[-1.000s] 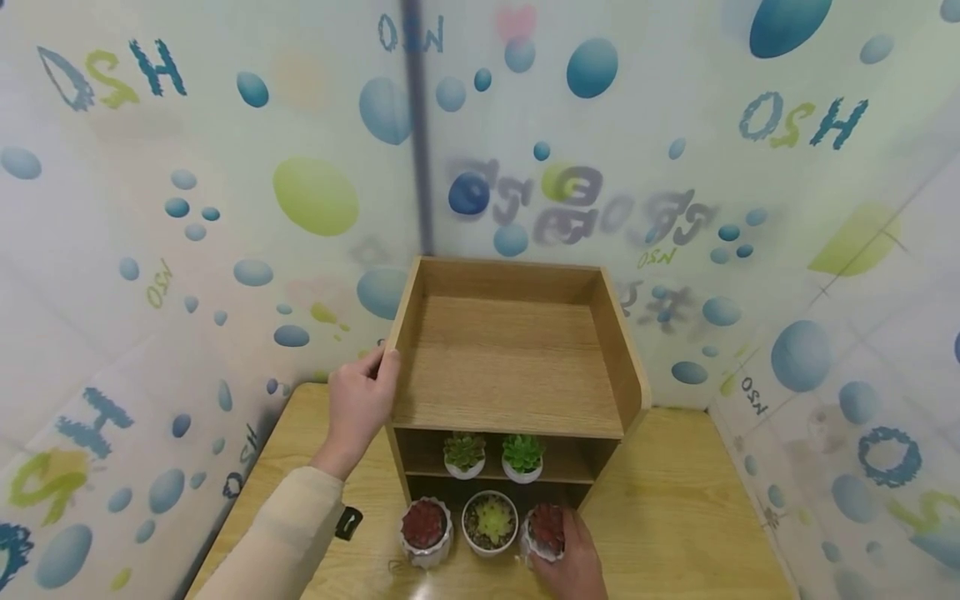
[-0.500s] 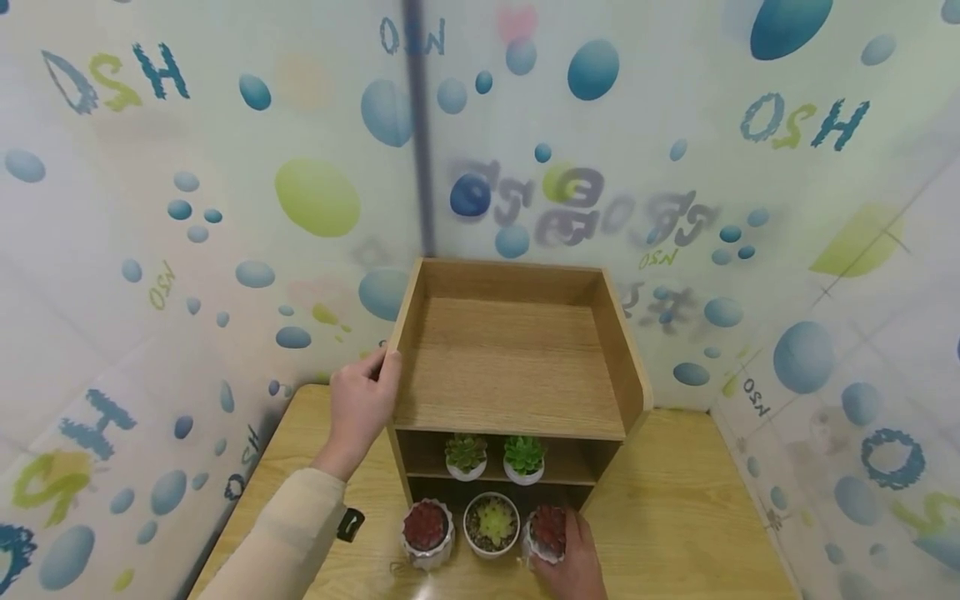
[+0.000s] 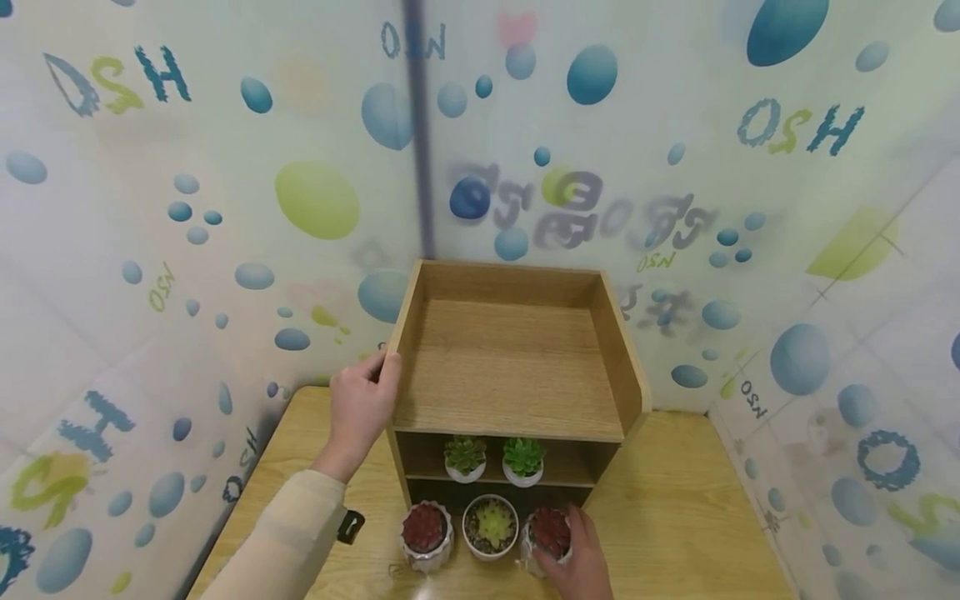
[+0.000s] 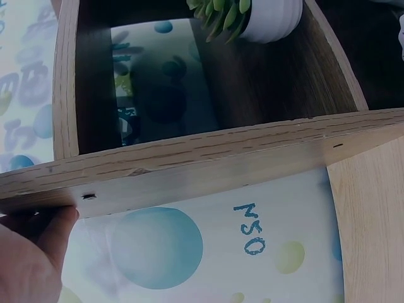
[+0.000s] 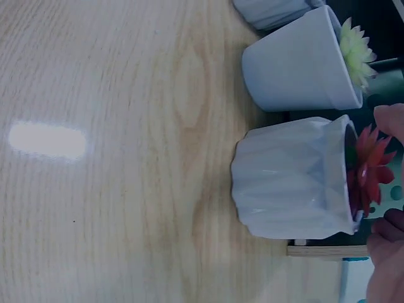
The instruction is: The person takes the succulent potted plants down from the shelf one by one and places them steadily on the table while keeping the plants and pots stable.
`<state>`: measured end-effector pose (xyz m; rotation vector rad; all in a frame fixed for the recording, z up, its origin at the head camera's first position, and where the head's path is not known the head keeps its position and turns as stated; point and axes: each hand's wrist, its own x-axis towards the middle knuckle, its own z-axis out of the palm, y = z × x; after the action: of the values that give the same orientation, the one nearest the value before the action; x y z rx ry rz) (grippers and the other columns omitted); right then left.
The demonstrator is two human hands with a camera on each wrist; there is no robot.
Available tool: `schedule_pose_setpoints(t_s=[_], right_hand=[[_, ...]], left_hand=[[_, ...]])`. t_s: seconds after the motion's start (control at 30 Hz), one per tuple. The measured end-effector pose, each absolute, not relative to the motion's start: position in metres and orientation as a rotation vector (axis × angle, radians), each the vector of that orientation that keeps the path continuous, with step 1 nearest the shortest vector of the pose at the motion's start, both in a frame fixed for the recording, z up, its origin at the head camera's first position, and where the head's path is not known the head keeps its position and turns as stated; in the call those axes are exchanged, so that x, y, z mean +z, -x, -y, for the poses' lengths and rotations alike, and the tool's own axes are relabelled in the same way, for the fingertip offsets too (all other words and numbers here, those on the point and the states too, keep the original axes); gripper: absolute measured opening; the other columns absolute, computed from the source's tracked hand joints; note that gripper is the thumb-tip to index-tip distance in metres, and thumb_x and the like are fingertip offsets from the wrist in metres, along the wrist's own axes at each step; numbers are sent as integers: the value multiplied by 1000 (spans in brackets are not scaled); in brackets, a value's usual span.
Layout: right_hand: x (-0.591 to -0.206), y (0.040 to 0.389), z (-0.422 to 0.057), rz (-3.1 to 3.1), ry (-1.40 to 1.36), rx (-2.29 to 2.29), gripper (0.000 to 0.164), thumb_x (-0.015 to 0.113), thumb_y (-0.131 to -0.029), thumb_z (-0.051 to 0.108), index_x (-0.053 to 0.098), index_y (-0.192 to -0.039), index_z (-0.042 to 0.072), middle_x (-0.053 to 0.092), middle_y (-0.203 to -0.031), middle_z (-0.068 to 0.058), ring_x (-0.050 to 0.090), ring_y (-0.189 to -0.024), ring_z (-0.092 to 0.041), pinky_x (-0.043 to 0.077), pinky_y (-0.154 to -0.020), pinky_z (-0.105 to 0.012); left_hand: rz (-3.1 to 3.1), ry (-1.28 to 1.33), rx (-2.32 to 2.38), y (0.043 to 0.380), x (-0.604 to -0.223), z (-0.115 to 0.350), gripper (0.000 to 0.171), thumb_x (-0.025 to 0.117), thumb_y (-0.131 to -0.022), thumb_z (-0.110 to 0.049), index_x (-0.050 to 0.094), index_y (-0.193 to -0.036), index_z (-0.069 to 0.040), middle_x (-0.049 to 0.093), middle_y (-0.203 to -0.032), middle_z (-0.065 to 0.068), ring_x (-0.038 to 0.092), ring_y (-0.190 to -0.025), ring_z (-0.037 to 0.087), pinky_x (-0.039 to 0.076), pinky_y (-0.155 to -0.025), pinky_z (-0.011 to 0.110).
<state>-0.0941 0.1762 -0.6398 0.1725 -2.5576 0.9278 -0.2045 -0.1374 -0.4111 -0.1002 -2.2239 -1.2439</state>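
Note:
My left hand (image 3: 358, 408) touches the outer face of the left side panel of the wooden shelf unit (image 3: 517, 367) with thumb and fingertips; the left wrist view shows the thumb against it. In front of the unit, my right hand (image 3: 583, 562) is around the top of the right-hand white fluted pot (image 5: 293, 180), which holds a red succulent (image 3: 550, 531). Its fingers (image 5: 392, 120) are spread beside the plant, above the pot's rim. To the left stand a smooth white pot (image 5: 297, 63) with a yellow-green succulent (image 3: 491, 521) and another fluted pot (image 3: 427, 554) with a red succulent.
Two small green succulents (image 3: 465, 454) in white pots stand on the unit's middle shelf. The unit stands on a wood-grain table (image 3: 675, 492). Walls printed with blue and green spots (image 3: 315, 200) enclose the back and sides.
My right hand's fingers have loosened and spread around the right red succulent, so more of it shows. The left hand, shelf unit and other pots have not visibly moved.

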Motion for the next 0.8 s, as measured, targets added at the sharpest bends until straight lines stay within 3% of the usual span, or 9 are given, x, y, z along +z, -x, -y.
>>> schedule_pose_setpoints(t_s=[0.23, 0.53, 0.8], right_hand=[[-629, 94, -173, 2509, -181, 881, 75, 93, -66, 19, 61, -127, -10, 63, -119, -24, 66, -103, -39, 57, -83, -53], [-601, 102, -164, 2470, -151, 922, 66, 92, -72, 14, 63, -127, -8, 65, -117, -22, 67, -100, -36, 58, -80, -54], [-586, 110, -160, 2394, -150, 1013, 60, 91, -71, 9, 65, -123, -6, 65, -110, -17, 68, -94, -34, 60, -75, -49]], left_hand=[[2218, 103, -1236, 205, -413, 137, 29, 61, -101, -15, 75, -122, -1, 72, -68, 16, 45, -46, 7, 38, -43, 22], [2223, 106, -1243, 205, -412, 137, 29, 62, -101, -15, 73, -124, -1, 76, -79, 19, 52, -49, 13, 40, -44, 22], [2198, 116, -1257, 206, -413, 137, 29, 61, -102, -15, 74, -123, -1, 75, -76, 19, 47, -47, 5, 38, -43, 20]])
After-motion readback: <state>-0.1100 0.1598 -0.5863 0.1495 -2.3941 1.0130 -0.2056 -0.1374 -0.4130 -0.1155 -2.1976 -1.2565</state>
